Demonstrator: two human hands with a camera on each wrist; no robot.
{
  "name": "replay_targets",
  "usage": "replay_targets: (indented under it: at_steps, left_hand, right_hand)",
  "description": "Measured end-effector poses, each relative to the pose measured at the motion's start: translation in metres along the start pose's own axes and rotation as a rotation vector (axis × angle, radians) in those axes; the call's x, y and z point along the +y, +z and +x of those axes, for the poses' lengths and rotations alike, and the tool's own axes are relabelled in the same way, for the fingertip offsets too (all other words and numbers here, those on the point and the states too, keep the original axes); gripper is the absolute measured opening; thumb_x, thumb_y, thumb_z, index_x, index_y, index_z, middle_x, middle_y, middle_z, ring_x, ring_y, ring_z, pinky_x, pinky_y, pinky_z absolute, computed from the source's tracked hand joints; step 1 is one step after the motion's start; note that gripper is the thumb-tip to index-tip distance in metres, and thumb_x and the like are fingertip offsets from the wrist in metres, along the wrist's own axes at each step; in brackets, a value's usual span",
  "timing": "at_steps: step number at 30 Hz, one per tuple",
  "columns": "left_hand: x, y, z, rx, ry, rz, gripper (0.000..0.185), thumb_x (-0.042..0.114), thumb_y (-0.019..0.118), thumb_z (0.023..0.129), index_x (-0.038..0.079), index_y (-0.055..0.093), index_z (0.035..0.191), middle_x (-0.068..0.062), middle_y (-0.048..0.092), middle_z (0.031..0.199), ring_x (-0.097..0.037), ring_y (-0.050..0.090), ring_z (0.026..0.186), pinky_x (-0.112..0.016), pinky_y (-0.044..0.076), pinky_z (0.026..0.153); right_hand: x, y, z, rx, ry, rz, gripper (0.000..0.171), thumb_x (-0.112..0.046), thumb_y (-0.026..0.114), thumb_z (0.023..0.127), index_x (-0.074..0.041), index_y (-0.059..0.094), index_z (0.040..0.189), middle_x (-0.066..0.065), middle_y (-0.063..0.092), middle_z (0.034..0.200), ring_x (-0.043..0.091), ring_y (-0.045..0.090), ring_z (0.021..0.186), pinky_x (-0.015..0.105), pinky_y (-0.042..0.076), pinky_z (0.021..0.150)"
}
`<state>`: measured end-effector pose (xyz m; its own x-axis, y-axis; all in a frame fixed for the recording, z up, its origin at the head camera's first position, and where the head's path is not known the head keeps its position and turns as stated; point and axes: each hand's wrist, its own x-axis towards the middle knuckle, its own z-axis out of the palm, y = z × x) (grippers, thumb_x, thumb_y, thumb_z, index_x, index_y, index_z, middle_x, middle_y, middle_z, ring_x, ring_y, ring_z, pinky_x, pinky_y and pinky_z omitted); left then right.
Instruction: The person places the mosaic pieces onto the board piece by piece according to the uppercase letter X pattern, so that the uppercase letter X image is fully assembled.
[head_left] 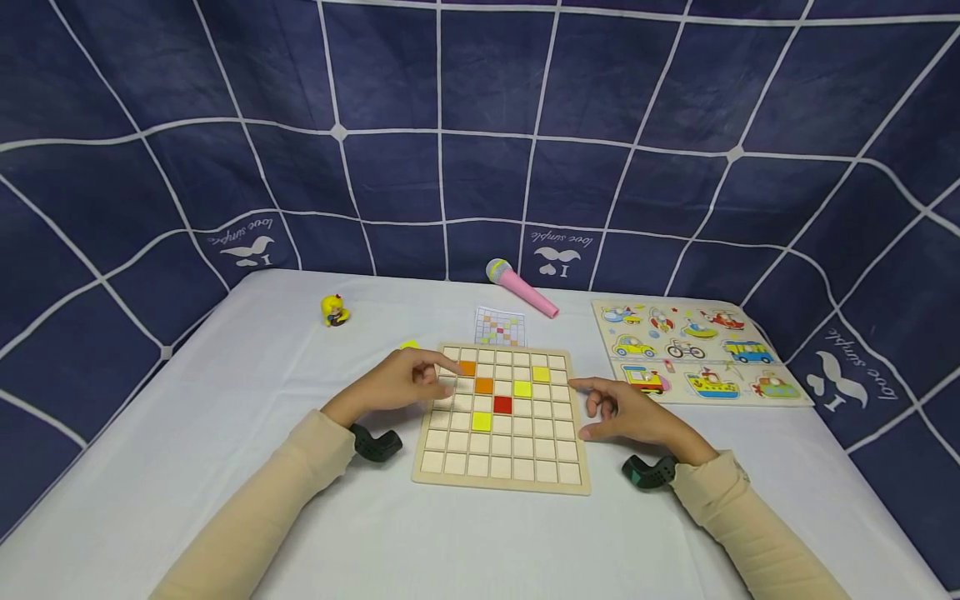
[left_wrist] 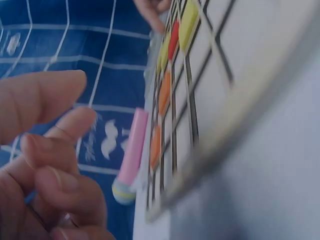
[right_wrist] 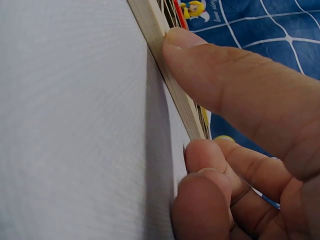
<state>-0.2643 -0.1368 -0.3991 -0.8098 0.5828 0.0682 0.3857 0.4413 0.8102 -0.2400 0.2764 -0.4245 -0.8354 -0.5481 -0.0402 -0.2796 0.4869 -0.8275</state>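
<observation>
A wooden grid board (head_left: 504,482) lies on the table, with orange (head_left: 483,386), red (head_left: 503,405) and yellow (head_left: 482,422) tiles set in some of its squares. My left hand (head_left: 401,382) hovers over the board's left side, its index finger stretched toward an orange tile (head_left: 468,367) in the upper rows. Nothing shows between its loosely bent fingers (left_wrist: 70,185) in the left wrist view. My right hand (head_left: 622,408) is at the board's right edge. There the thumb (right_wrist: 200,65) touches the board's side (right_wrist: 172,75), with the other fingers bent beside it.
Behind the board lie a printed pattern card (head_left: 500,327) and a pink toy microphone (head_left: 525,292). A vehicle puzzle board (head_left: 690,354) lies at the right, a small yellow-haired figurine (head_left: 334,311) stands at the left. Something yellow (head_left: 408,344) shows past my left hand.
</observation>
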Motion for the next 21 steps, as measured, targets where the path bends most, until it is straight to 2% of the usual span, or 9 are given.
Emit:
replay_targets:
  at_steps: [9,15,21]
  left_hand:
    - [-0.025,-0.022,-0.005,0.098,-0.083,-0.074,0.035,0.01,0.076,0.099,0.0,0.074,0.132,0.003,0.044,0.072,-0.011,0.042,0.064,-0.024,0.033,0.062]
    - [-0.038,-0.033,-0.01,0.145,-0.127,-0.04,0.037,0.012,0.074,0.099,-0.001,0.072,0.134,0.002,0.051,0.074,-0.012,0.05,0.072,-0.026,0.037,0.067]
    - [-0.048,-0.038,-0.013,0.181,-0.187,-0.002,0.037,0.011,0.073,0.097,0.0,0.073,0.132,0.002,0.05,0.074,-0.013,0.044,0.067,-0.026,0.034,0.063]
  right_hand:
    - [-0.001,0.0,-0.001,0.002,0.002,0.006,0.077,-0.008,0.09,0.086,0.011,0.052,0.151,0.007,0.059,0.096,0.013,0.05,0.074,0.025,0.043,0.067]
    - [0.0,0.0,0.0,0.001,-0.002,0.002,0.077,-0.008,0.09,0.086,0.012,0.052,0.15,0.007,0.059,0.096,0.013,0.05,0.074,0.025,0.043,0.067]
    - [-0.001,0.0,0.0,0.0,0.0,-0.005,0.078,-0.009,0.09,0.086,0.012,0.052,0.15,0.007,0.059,0.096,0.012,0.05,0.074,0.024,0.043,0.067]
